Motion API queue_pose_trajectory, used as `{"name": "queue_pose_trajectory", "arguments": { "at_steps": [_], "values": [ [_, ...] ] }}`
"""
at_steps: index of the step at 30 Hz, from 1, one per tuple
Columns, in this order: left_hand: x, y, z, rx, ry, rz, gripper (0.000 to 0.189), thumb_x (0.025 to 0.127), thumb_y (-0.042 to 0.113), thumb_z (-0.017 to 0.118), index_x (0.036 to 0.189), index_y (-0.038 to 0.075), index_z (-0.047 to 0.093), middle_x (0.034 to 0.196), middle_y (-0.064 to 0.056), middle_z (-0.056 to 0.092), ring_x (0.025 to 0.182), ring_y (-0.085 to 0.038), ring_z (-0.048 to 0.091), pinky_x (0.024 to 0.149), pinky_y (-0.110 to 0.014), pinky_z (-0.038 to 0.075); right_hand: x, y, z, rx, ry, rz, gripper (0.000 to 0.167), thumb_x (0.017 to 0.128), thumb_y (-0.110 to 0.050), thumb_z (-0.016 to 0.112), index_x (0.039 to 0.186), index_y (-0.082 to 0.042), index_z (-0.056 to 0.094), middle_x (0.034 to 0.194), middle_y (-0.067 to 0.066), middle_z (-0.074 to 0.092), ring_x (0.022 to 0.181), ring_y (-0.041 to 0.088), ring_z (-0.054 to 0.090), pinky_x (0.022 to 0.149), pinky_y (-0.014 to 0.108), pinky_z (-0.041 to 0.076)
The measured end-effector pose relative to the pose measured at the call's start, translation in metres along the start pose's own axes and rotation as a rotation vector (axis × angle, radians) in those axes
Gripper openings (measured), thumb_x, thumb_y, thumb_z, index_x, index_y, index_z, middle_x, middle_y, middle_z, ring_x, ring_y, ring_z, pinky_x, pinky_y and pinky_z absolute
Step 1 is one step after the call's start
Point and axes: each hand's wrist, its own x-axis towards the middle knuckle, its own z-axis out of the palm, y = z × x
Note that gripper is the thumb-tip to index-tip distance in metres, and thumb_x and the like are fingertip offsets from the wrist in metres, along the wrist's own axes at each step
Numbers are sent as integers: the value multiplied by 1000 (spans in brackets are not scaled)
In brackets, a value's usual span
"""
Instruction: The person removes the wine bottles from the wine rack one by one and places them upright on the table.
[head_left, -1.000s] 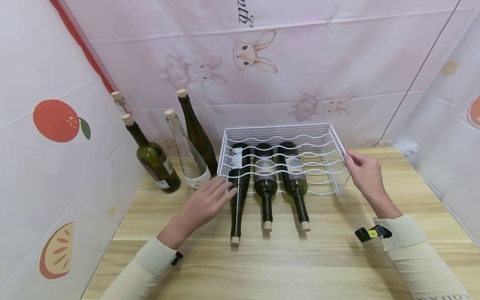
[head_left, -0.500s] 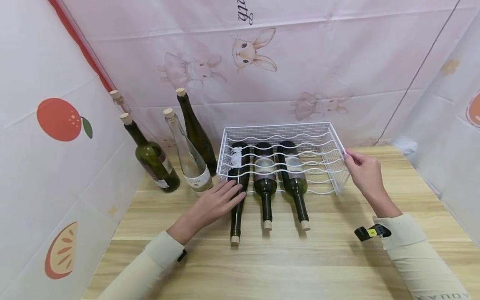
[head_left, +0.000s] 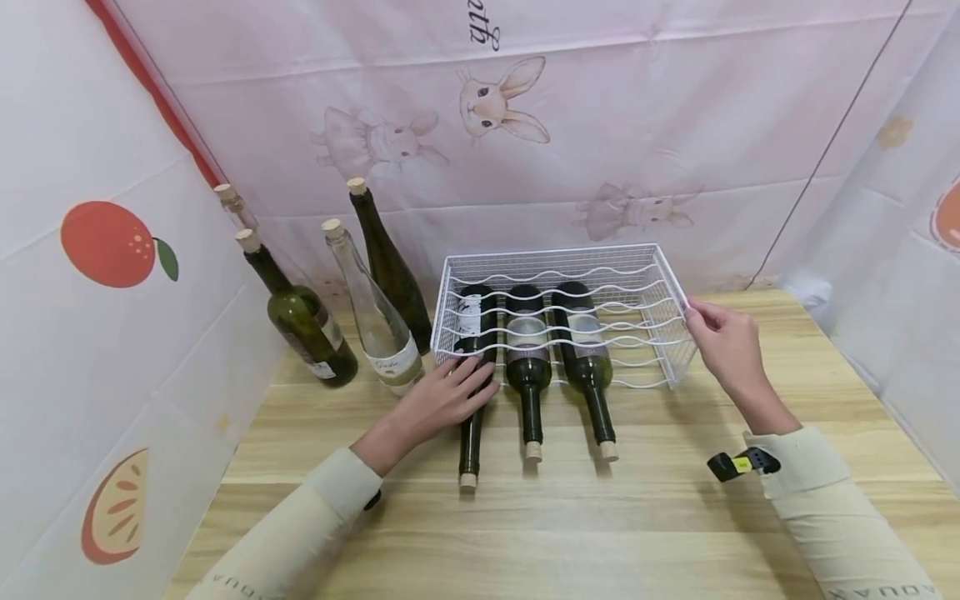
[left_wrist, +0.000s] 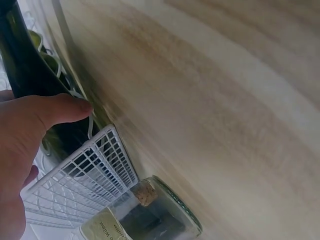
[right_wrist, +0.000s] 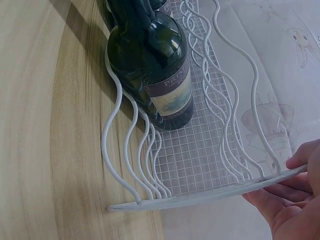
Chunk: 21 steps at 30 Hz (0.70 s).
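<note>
A white wire wine rack (head_left: 558, 342) with wavy bars holds three corked bottles lying with their necks toward me. My left hand (head_left: 441, 394) lies over the leftmost dark wine bottle (head_left: 471, 437) at the rack's front left corner. In the left wrist view, the thumb (left_wrist: 65, 109) presses along this bottle's side near the table, so the hand grips it across the shoulder. My right hand (head_left: 727, 354) pinches the upper edge of the rack's right side; the right wrist view shows the thumb on one face and curled fingers on the other. The middle bottle (head_left: 528, 358) and right bottle (head_left: 588, 358) are untouched.
Left of the rack stand a clear bottle (head_left: 382, 333), a tall dark bottle (head_left: 390, 275), a green bottle (head_left: 300, 325) and, mostly hidden, another clear one (head_left: 232, 204). A printed cloth (head_left: 585, 100) hangs close behind. The wooden tabletop (head_left: 570, 533) extends toward me.
My left hand has shifted right, from the rack's left corner onto the leftmost bottle's shoulder. The right hand keeps its hold on the rack. The bottles and rack show no clear movement.
</note>
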Motion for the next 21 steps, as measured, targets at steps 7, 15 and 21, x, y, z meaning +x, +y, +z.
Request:
{"name": "queue_pose_trajectory", "arguments": {
  "at_steps": [7,15,21],
  "values": [
    [7,0,8,-10,-2,-13,48,99,7,60,145,22,56,152,-9,56,136,-32,56,104,-53,56,1,1,1,-4,13,-4,40,104,-22,56,129,8,68,122,32,70,79,-29,51,69,-3,46],
    [15,-2,18,33,33,-12,42,102,9,52,140,23,59,151,-8,57,137,-37,57,102,-52,58,1,3,0,-6,9,-11,40,104,-22,56,129,7,68,121,32,70,80,-29,51,69,-3,46],
    [15,-2,17,43,-10,-2,45,101,8,56,142,26,57,154,-6,55,144,-41,52,105,-52,56,0,4,2,-22,12,-22,40,104,-23,55,129,7,68,121,32,71,80,-30,49,69,-4,45]
  ]
}}
